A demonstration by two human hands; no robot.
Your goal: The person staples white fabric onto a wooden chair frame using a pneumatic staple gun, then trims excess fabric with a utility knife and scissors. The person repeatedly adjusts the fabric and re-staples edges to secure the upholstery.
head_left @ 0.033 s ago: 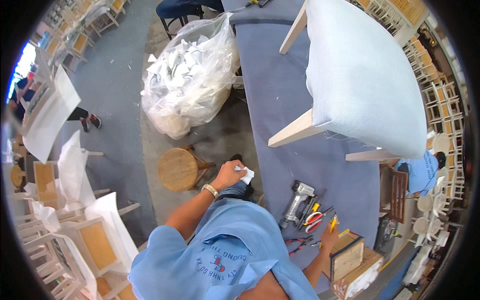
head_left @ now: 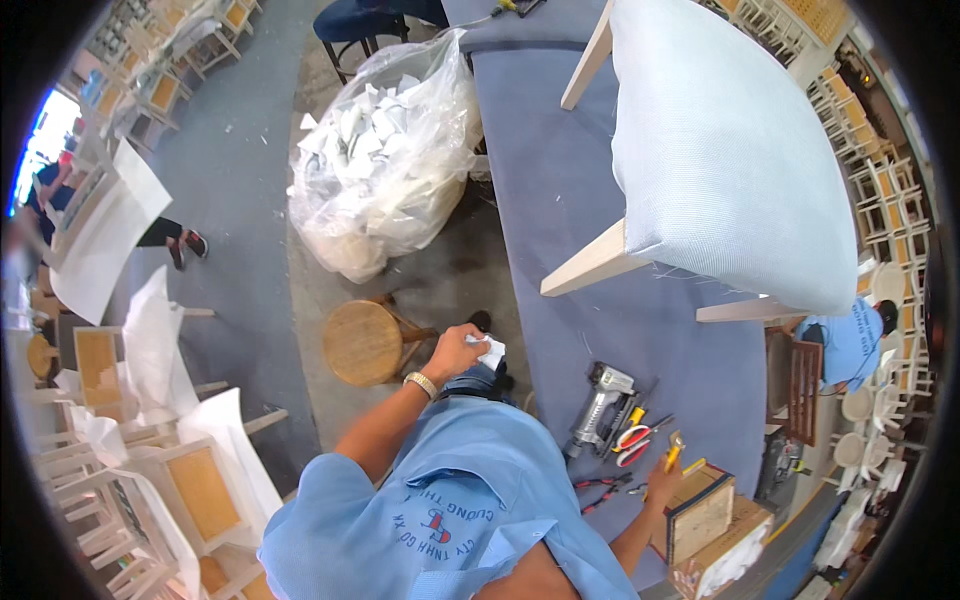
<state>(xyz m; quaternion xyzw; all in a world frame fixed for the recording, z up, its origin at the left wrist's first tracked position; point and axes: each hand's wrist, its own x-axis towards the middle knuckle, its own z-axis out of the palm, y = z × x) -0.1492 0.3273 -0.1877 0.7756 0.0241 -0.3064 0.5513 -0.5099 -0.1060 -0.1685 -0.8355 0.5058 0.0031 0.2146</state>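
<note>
My left hand (head_left: pixel 457 353) is closed on a small white fabric scrap (head_left: pixel 492 353), over the floor beside the workbench. On the bench side, my right hand (head_left: pixel 661 482) grips a yellow utility knife (head_left: pixel 674 452) with its blade end pointing away from me. Close to that hand lie red-and-white-handled scissors (head_left: pixel 633 440), red-handled pliers (head_left: pixel 605 490) and a grey staple gun (head_left: pixel 600 405). Farther off on the bench, a chair with pale blue upholstery (head_left: pixel 730 150) rests on its side, its wooden legs pointing left. Loose threads hang from the fabric's edge.
A clear plastic bag (head_left: pixel 385 220) full of white scraps stands left of the blue-grey bench (head_left: pixel 530 180). Nearer is a round wooden stool (head_left: pixel 362 342). Wooden boxes (head_left: pixel 700 525) sit at my right. Chair frames (head_left: pixel 205 490) crowd the left; co-workers (head_left: pixel 850 345) are on both sides.
The whole view has shifted slightly. My right hand has tilted the knife a little, while my left hand keeps its hold on the scrap.
</note>
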